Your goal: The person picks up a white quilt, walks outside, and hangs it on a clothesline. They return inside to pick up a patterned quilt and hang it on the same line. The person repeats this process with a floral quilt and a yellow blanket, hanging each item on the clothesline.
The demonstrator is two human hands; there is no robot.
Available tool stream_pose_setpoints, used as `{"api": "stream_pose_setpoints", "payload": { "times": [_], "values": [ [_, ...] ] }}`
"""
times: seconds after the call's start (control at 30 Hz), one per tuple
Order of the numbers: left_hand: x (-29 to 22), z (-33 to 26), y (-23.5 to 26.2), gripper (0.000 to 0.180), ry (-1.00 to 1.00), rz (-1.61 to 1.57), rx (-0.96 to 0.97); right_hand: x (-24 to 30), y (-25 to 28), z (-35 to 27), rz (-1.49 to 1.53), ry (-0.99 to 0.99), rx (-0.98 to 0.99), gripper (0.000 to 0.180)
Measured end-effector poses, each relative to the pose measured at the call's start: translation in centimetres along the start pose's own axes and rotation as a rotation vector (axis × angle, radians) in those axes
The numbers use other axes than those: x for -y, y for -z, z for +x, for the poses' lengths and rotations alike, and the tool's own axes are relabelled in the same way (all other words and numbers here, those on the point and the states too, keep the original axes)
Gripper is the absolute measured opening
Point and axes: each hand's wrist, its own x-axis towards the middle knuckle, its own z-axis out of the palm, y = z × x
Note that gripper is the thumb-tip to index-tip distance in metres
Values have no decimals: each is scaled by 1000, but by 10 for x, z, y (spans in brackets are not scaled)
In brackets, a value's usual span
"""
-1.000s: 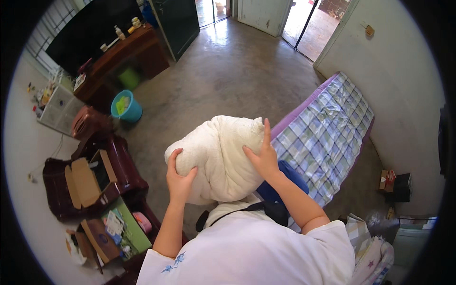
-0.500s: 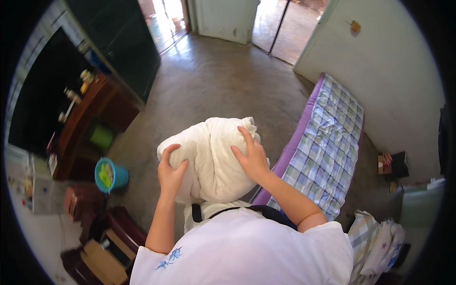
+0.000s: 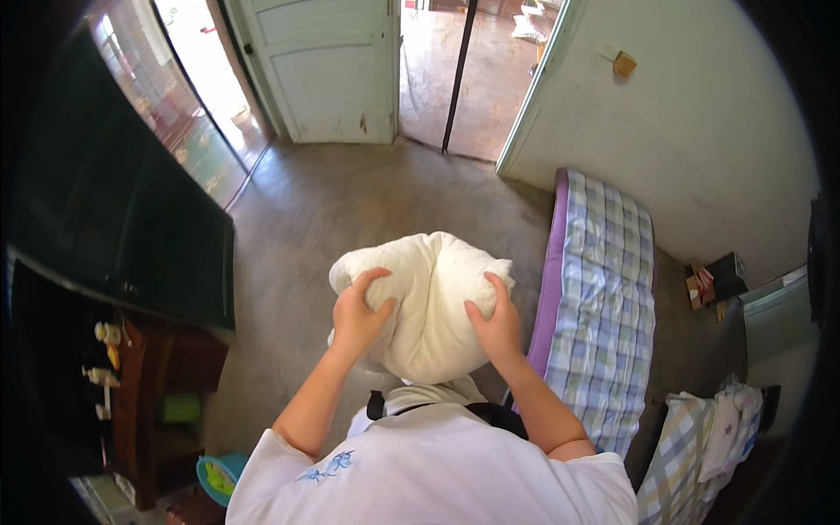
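A plump white pillow (image 3: 427, 297) is held up in front of my chest, above the concrete floor. My left hand (image 3: 357, 313) presses into its left side with the fingers spread and dug into the fabric. My right hand (image 3: 496, 321) grips its right side the same way, so the pillow bulges between the two. A narrow mattress (image 3: 604, 289) with a blue and green checked cover and a purple edge lies on the floor just to my right.
A dark cabinet (image 3: 122, 236) and a wooden shelf (image 3: 144, 394) with small bottles stand at the left. A white door (image 3: 328, 70) and an open doorway are ahead. Checked cloth (image 3: 691, 455) and small boxes (image 3: 713, 280) lie at the right wall. A teal tub (image 3: 219, 477) sits low left.
My view has turned from the room's left side toward the doors. Both hands have shifted on the pillow, now squeezing it from either side rather than from the top and left.
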Motion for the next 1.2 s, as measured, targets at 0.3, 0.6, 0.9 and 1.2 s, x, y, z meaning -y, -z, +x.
{"api": "stream_pose_setpoints", "payload": {
  "times": [0.3,0.6,0.9,1.2],
  "values": [
    [2,312,-44,47,93,58,38,-2,-43,308,-90,-16,15,68],
    [63,629,-115,48,51,-26,40,-60,-120,648,-129,89,-103,75],
    [65,926,-218,56,-233,-68,-70,-140,-152,1013,-181,189,-188,75],
    [34,1212,-340,46,-56,-44,44,-233,-159,1350,-139,102,-382,66]
  ]
}}
